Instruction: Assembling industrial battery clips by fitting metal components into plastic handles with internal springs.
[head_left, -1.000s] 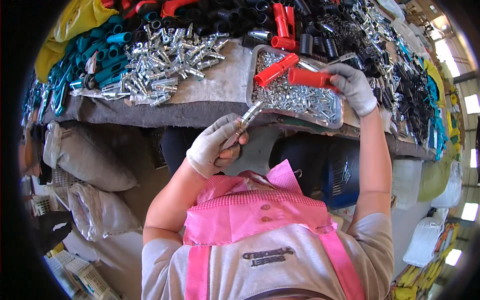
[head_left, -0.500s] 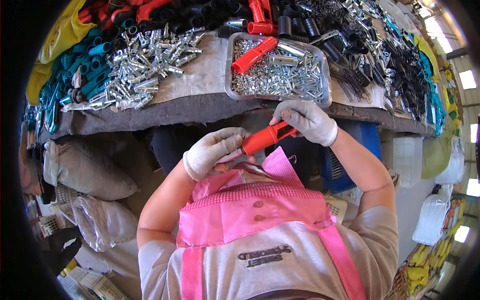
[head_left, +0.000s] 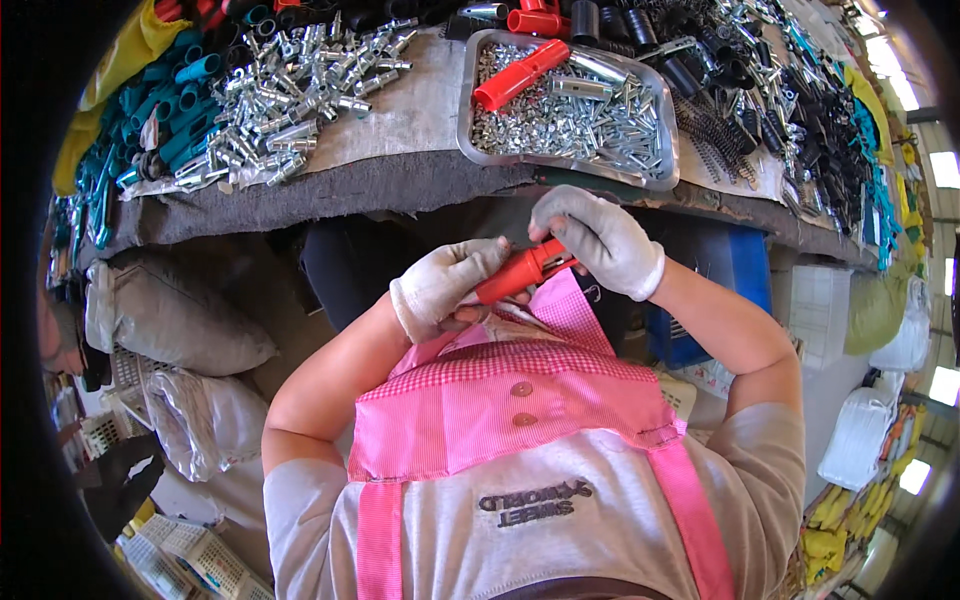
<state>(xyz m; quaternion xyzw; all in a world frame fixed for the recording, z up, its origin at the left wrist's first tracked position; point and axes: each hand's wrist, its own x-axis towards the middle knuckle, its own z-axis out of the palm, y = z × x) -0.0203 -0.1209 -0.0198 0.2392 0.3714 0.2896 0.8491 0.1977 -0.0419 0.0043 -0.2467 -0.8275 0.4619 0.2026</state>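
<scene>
Both my hands wear pale work gloves with the fingertips bare. A red plastic tube-shaped handle slants up to the right between them, over my lap. My left hand is wrapped round its lower end. At its slotted upper end, my right hand is closed with thumb and fingers by the opening; some of the fingers are hidden behind the part. Whether a small piece sits in the right fingers cannot be seen. Beyond my hands a metal tray holds small silvery pins, bits and another red handle.
On the grey-covered bench lie silvery metal fittings, teal tubes, black springs and black sleeves. Under it stand a blue crate at right and filled sacks at left.
The red handle has shifted a little left with my left hand, which now covers more of its lower end. My right hand has moved slightly up and left at the slotted end.
</scene>
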